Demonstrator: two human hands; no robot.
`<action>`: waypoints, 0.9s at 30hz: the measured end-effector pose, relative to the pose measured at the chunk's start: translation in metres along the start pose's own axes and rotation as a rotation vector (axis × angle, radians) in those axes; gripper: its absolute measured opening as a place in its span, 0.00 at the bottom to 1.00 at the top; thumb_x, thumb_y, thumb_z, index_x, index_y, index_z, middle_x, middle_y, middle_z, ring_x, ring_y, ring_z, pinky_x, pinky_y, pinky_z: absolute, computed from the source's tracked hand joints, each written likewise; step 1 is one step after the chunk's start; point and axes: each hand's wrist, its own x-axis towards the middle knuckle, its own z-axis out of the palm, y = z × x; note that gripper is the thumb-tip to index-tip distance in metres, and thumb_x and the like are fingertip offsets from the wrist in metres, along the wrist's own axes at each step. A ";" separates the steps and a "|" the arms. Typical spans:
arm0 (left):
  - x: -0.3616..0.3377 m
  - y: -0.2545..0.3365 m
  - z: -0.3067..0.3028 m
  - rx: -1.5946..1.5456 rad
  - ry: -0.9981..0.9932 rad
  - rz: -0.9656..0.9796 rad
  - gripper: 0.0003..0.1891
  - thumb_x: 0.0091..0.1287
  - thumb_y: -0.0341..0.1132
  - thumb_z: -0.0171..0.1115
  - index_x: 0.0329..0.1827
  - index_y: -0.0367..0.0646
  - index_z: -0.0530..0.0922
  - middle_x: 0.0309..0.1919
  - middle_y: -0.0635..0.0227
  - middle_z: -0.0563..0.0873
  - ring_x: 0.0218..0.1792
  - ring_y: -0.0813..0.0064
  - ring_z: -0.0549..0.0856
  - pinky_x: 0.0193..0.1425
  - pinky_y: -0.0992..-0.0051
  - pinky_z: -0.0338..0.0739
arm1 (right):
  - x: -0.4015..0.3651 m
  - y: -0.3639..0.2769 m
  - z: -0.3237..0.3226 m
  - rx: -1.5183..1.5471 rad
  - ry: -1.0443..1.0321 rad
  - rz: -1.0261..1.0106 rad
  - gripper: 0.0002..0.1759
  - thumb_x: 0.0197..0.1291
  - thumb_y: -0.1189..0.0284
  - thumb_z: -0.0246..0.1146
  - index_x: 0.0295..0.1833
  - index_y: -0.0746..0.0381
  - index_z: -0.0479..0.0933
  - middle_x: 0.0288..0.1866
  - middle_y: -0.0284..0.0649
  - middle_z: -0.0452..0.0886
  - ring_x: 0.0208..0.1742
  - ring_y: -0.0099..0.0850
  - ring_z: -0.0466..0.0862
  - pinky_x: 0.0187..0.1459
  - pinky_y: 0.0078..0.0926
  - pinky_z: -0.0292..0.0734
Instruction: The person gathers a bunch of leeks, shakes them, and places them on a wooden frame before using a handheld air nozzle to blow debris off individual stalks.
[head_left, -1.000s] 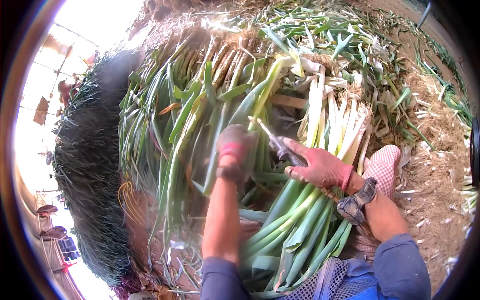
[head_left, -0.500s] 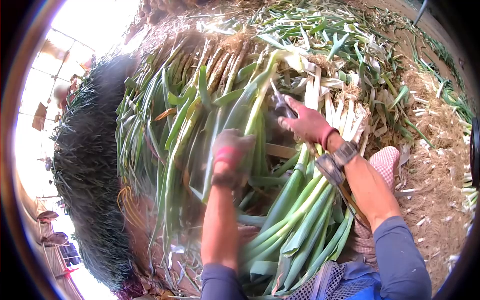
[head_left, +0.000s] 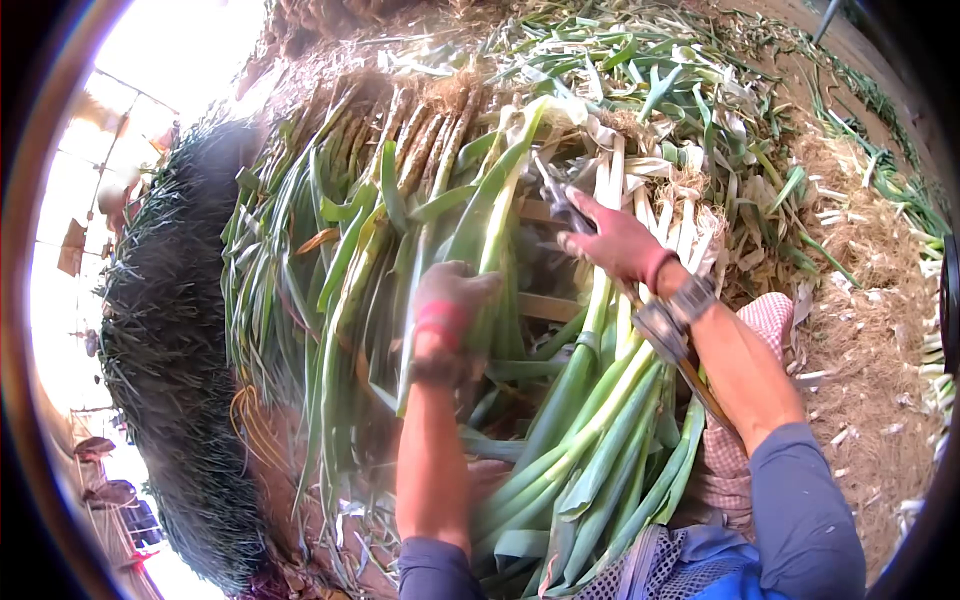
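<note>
My left hand (head_left: pixel 455 298), in a grimy pink-cuffed glove and slightly blurred, is closed around the green leaves of a long leek (head_left: pixel 503 195). The leek's pale end points away from me. To the right, my gloved right hand (head_left: pixel 622 240) grips an air blow gun (head_left: pixel 572 212) with a thin, pale nozzle aimed toward that leek. A hose (head_left: pixel 705 395) runs back from it along my forearm. Below my hands lie several leeks with clean white stems (head_left: pixel 590 390). Untrimmed leeks (head_left: pixel 340 240) with soil-brown stems are heaped on the left.
Stripped leaves and peelings (head_left: pixel 660 90) cover the far right side. Root scraps (head_left: pixel 865 300) litter the ground at the right. A dark green stack of leaf tops (head_left: pixel 170 350) rises at the left. Wooden slats (head_left: pixel 548 306) show between the leeks.
The view has shifted slightly, moving the scene a little left. Both hands keep their holds, and the held leek now stands a bit more upright with more slats showing beside it.
</note>
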 end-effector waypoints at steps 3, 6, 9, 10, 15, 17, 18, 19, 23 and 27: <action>-0.003 0.003 -0.001 0.015 -0.048 -0.008 0.22 0.60 0.49 0.81 0.44 0.37 0.93 0.30 0.61 0.93 0.30 0.73 0.90 0.42 0.69 0.84 | -0.057 -0.006 -0.002 0.034 -0.177 -0.028 0.52 0.69 0.48 0.68 0.91 0.52 0.54 0.61 0.56 0.88 0.57 0.45 0.90 0.68 0.38 0.79; -0.003 0.000 0.014 0.134 -0.065 -0.034 0.21 0.62 0.48 0.81 0.43 0.36 0.93 0.29 0.63 0.93 0.29 0.74 0.89 0.40 0.69 0.83 | -0.102 0.011 0.005 -0.143 -0.202 -0.229 0.50 0.69 0.46 0.67 0.91 0.50 0.57 0.43 0.50 0.90 0.41 0.42 0.90 0.52 0.40 0.83; -0.035 0.016 0.018 -0.049 -0.298 -0.006 0.19 0.69 0.45 0.79 0.46 0.34 0.92 0.32 0.62 0.93 0.31 0.74 0.89 0.40 0.71 0.84 | -0.124 0.009 -0.013 -0.211 -0.130 -0.125 0.50 0.68 0.45 0.68 0.89 0.52 0.60 0.45 0.55 0.90 0.45 0.50 0.91 0.55 0.44 0.83; -0.033 0.011 0.026 -0.040 -0.396 -0.020 0.20 0.68 0.44 0.79 0.50 0.32 0.90 0.33 0.62 0.93 0.31 0.74 0.89 0.41 0.70 0.85 | -0.128 0.009 -0.016 -0.209 -0.131 -0.129 0.50 0.68 0.45 0.68 0.89 0.52 0.60 0.45 0.55 0.90 0.45 0.50 0.91 0.55 0.44 0.83; -0.065 0.027 0.051 -0.100 -0.666 0.061 0.20 0.67 0.42 0.78 0.52 0.33 0.88 0.39 0.63 0.93 0.38 0.72 0.89 0.47 0.68 0.84 | -0.129 0.020 -0.009 -0.208 -0.171 -0.268 0.49 0.66 0.45 0.68 0.88 0.53 0.62 0.48 0.59 0.90 0.49 0.54 0.91 0.56 0.45 0.83; -0.075 0.037 0.047 0.033 -0.606 0.140 0.19 0.66 0.44 0.77 0.47 0.35 0.90 0.36 0.63 0.93 0.37 0.71 0.89 0.48 0.66 0.84 | -0.120 0.007 -0.012 -0.210 -0.213 -0.166 0.49 0.65 0.44 0.68 0.87 0.53 0.63 0.46 0.57 0.90 0.48 0.53 0.91 0.56 0.43 0.84; -0.075 0.037 0.045 0.049 -0.608 0.171 0.18 0.67 0.44 0.77 0.45 0.35 0.90 0.35 0.62 0.93 0.37 0.72 0.90 0.48 0.66 0.84 | -0.117 0.000 -0.016 -0.207 -0.148 -0.137 0.48 0.66 0.46 0.68 0.87 0.54 0.64 0.43 0.58 0.90 0.46 0.53 0.91 0.55 0.44 0.84; -0.073 0.035 0.043 0.049 -0.603 0.167 0.18 0.67 0.44 0.77 0.45 0.35 0.90 0.35 0.62 0.93 0.37 0.72 0.90 0.48 0.66 0.84 | -0.112 0.001 -0.014 -0.235 -0.081 -0.142 0.48 0.66 0.47 0.68 0.86 0.55 0.65 0.42 0.58 0.90 0.46 0.54 0.91 0.54 0.46 0.84; -0.049 0.011 0.039 0.140 -0.236 0.217 0.18 0.67 0.49 0.75 0.48 0.43 0.93 0.39 0.60 0.94 0.39 0.64 0.92 0.49 0.64 0.86 | -0.096 0.037 0.011 -0.214 -0.010 -0.379 0.46 0.67 0.49 0.68 0.86 0.57 0.65 0.40 0.57 0.89 0.46 0.56 0.90 0.53 0.49 0.83; -0.033 0.023 0.018 0.426 0.177 0.155 0.43 0.62 0.59 0.79 0.79 0.52 0.76 0.76 0.53 0.78 0.72 0.52 0.80 0.74 0.56 0.77 | -0.104 -0.002 -0.001 -0.240 -0.031 -0.051 0.46 0.66 0.49 0.68 0.86 0.53 0.65 0.43 0.58 0.89 0.48 0.54 0.90 0.56 0.47 0.83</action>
